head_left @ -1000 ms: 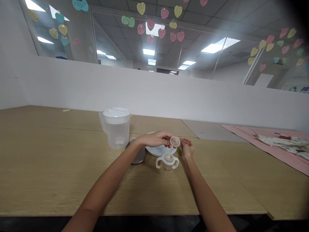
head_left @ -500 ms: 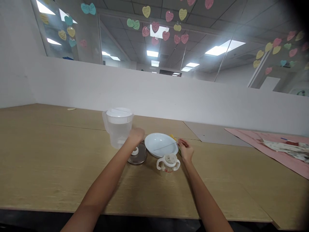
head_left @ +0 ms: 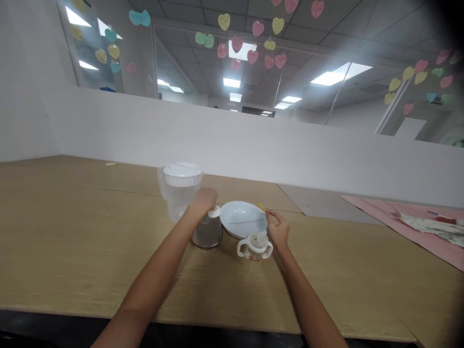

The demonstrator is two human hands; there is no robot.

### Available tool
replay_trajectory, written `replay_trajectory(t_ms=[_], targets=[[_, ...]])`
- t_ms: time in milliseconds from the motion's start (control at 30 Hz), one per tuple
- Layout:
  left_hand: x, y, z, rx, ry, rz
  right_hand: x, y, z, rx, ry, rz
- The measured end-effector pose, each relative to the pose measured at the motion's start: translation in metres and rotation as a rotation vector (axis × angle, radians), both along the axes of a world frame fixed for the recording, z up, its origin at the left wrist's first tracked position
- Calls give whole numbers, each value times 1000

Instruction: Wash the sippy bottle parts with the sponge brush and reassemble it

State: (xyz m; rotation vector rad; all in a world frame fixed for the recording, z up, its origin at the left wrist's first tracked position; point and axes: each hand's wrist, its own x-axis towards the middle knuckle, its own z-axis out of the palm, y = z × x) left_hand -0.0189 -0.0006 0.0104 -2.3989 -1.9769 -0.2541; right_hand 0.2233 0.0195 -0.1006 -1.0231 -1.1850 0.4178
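Observation:
My left hand (head_left: 203,200) is closed on the white knob (head_left: 214,211) of a metal-rimmed glass lid (head_left: 207,236), which stands tilted up off the wooden table (head_left: 90,251), right in front of a clear plastic pitcher (head_left: 180,191) with a white lid. My right hand (head_left: 278,231) rests by the right rim of a white plate (head_left: 241,218). Its fingers are loosely bent and nothing shows in them. A small two-handled baby cup (head_left: 255,245) with a white spout top stands just left of that hand, in front of the plate. Something small and yellow (head_left: 261,207) peeks out behind the plate.
A low white partition (head_left: 253,145) runs along the far side of the table. A pink cloth (head_left: 409,220) with crumpled printed fabric on it lies at the far right, and a grey mat (head_left: 326,203) is beside it. Paper hearts hang from the ceiling.
My left hand carried a small round cap from above the baby cup leftward to the glass lid, then closed on the lid's knob and tilted it up. My right hand stayed by the plate.

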Motion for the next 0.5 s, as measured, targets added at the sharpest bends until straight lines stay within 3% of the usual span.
replay_trajectory(t_ms=[67, 133, 200, 267, 400, 500], targets=[[10, -7, 9, 105, -8, -33, -6, -4, 4, 41, -14, 83], [24, -13, 13, 210, -105, -166, -13, -7, 6, 32, -22, 173], [40, -16, 10, 151, -303, -373, -17, -5, 7, -16, 29, 283], [53, -14, 1, -27, -544, -511, -17, -2, 7, -74, 136, 402], [68, 0, -21, -288, -889, -472, -12, 4, 8, -154, 317, 557], [70, 9, -31, -265, -903, -412, -11, 3, 11, -177, 416, 547]])
